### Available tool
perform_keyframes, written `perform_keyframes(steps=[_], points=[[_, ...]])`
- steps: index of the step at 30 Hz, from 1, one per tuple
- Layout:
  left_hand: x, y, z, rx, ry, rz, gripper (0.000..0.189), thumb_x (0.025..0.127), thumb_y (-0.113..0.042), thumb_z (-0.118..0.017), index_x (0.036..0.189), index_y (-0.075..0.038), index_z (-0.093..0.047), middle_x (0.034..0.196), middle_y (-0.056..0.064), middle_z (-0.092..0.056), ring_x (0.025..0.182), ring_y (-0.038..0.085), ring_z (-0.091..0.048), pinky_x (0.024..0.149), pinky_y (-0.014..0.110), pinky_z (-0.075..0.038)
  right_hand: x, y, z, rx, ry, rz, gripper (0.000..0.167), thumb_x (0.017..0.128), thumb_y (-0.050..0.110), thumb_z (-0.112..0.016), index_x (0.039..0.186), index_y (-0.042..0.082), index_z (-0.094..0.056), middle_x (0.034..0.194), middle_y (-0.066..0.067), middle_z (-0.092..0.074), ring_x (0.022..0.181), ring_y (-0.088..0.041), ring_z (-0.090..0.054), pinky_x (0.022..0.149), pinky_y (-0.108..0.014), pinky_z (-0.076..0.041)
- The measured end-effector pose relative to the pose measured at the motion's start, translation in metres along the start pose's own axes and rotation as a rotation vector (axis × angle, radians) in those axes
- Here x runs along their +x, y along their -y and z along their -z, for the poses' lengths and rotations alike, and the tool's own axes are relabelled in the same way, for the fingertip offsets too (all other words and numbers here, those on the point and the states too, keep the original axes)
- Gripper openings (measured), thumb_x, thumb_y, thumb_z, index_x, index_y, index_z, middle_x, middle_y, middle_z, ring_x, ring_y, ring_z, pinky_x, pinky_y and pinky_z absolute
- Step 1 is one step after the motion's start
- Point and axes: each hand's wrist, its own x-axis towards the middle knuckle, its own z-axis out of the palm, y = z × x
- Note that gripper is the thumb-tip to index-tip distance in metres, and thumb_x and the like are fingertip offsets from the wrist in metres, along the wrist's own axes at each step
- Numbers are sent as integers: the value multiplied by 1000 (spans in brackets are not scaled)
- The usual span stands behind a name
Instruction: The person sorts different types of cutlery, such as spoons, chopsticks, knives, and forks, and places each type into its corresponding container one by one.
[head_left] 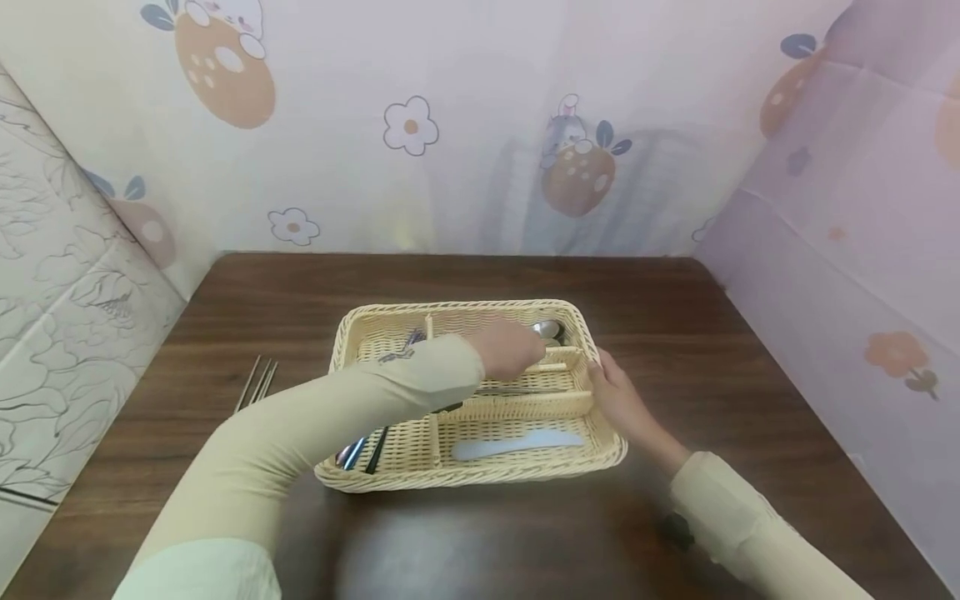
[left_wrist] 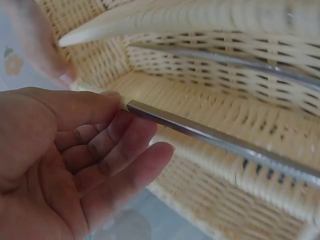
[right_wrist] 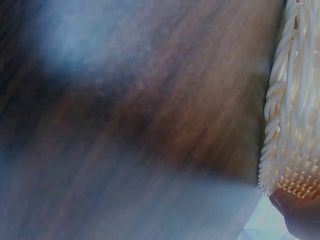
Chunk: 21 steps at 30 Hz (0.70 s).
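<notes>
A cream wicker cutlery basket (head_left: 472, 478) with several compartments sits mid-table. My left hand (head_left: 510, 348) reaches across into its right part. In the left wrist view, thumb and fingers of that hand pinch the pale end of a slim metal chopstick (left_wrist: 210, 137); the other fingers are loosely curled. Another slim metal stick (left_wrist: 240, 61) lies in a neighbouring compartment. My right hand (head_left: 617, 396) grips the basket's right rim. Near the left hand are metal spoons (head_left: 549, 329) in the back right compartment. A white plastic knife (head_left: 517, 444) lies in the front one.
Several metal chopsticks (head_left: 258, 382) lie on the brown wooden table (head_left: 720, 375), left of the basket. Dark-handled cutlery (head_left: 377, 450) shows in the front left compartment, partly behind the left sleeve (head_left: 315, 425). Patterned curtains (head_left: 480, 183) hang around the table.
</notes>
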Motion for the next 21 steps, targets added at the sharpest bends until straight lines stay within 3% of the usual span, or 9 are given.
perform_keyframes(steps=[5, 11, 16, 21], points=[[14, -8, -8, 52, 9, -7, 15, 92, -3, -54, 94, -11, -67, 86, 0, -62, 69, 11, -47, 65, 26, -50, -1, 1, 0, 15, 4, -12, 51, 105, 22, -25, 150, 1, -14, 141, -31, -34, 128, -43, -37, 107, -52, -25], [25, -13, -14, 35, 32, -12, 13, 93, -6, -54, 96, -10, -66, 82, 0, -60, 70, 12, -49, 67, 27, -50, -1, 1, 0, 38, -5, -16, 50, 105, 22, -27, 150, 2, -16, 138, -31, -38, 124, -43, -44, 103, -50, -33], [31, -14, -24, -56, 136, -5, 13, 97, -6, -47, 95, -9, -60, 75, -2, -50, 65, 10, -44, 63, 23, -45, -1, 1, -1, 45, 0, -23, 51, 105, 23, -28, 150, 2, -15, 134, -32, -41, 120, -44, -47, 100, -50, -37], [38, -11, -33, -106, 135, -5, 16, 94, -1, -49, 82, -9, -56, 69, -2, -50, 61, 11, -46, 60, 24, -45, 0, 2, -2, 25, -4, -26, 51, 105, 22, -27, 150, 2, -14, 139, -32, -37, 125, -44, -42, 104, -52, -31]])
